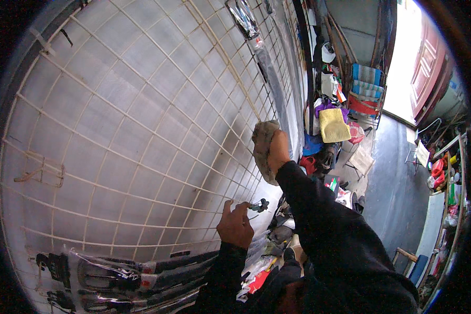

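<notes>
A white wire grid panel (157, 136) fills the left and middle of the view in front of a pale backing. My right hand (280, 149) grips a crumpled grey-brown cloth (265, 144) and presses it against the grid near its right side. Lower down, my left hand (235, 226) is at the wires with its fingers bent and apart, and I see nothing held in it. Just right of those fingertips, a small dark object (259, 205) hangs at the grid; its kind is unclear.
Packaged dark tools (115, 277) hang along the grid's bottom, and another clear package (243, 18) hangs at its top. To the right are a yellow cloth (334, 125), a striped folding chair (366, 86), a small stool (360, 159) and a cluttered shelf (450, 178). Bags lie near my feet.
</notes>
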The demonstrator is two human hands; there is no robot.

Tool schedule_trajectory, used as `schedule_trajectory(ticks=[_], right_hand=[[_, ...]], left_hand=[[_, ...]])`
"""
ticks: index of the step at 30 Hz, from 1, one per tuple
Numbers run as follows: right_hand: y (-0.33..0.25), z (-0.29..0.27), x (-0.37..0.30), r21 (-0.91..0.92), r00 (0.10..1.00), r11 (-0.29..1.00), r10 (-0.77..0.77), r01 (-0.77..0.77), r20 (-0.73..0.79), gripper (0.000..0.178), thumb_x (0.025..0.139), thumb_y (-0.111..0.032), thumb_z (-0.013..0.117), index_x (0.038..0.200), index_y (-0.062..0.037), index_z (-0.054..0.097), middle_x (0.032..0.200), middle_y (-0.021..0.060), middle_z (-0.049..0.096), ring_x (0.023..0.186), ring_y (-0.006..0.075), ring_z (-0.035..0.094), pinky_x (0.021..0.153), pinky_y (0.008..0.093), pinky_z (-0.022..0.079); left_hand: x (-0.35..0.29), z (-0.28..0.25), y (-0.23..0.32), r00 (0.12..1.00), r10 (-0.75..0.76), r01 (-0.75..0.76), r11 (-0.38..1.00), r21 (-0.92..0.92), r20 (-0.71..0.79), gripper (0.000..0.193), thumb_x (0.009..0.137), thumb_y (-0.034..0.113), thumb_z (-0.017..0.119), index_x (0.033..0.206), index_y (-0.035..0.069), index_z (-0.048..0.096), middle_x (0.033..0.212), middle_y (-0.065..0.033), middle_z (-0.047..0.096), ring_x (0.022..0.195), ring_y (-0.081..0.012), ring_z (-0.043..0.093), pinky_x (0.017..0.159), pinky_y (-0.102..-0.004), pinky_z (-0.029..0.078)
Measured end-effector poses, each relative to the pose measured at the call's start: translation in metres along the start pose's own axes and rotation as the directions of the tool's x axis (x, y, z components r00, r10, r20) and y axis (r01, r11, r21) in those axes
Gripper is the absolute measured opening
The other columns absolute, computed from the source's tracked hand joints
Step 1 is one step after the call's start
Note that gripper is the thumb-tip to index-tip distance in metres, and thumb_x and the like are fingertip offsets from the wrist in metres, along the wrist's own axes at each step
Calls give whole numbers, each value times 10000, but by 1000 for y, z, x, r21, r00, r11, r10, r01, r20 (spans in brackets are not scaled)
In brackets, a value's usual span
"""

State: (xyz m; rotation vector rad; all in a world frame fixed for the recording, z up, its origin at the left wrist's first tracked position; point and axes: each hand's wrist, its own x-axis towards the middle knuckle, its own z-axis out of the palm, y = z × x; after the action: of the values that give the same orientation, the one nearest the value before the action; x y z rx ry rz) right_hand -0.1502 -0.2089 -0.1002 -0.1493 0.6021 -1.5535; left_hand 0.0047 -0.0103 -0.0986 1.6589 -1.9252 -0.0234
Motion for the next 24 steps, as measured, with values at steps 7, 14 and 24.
schedule_trajectory(ticks=[7,14,24], right_hand=[[-4,-16,-19,-288,999,956,-39,46,30,310,917,-119,422,1092,0,650,968,152,688,800,274,680,677,405,563],[-19,9,18,-574,980,800,-79,171,181,188,920,-84,566,945,48,697,776,95,685,586,149,618,485,307,461],[15,-28,-23,-328,981,927,-193,181,-2,207,899,-113,665,1032,45,669,922,122,721,763,229,697,677,338,570]], left_hand=[[3,-7,10,996,-44,45,999,-12,75,250,865,34,617,1070,138,717,966,-112,737,1039,-417,662,737,-495,566],[4,-8,13,997,-7,10,999,-42,71,258,858,10,599,1062,126,705,953,-90,745,1095,-427,641,846,-484,571],[3,-8,11,995,-48,45,998,36,85,276,851,15,601,1081,127,704,959,-121,742,1124,-445,631,832,-492,567]])
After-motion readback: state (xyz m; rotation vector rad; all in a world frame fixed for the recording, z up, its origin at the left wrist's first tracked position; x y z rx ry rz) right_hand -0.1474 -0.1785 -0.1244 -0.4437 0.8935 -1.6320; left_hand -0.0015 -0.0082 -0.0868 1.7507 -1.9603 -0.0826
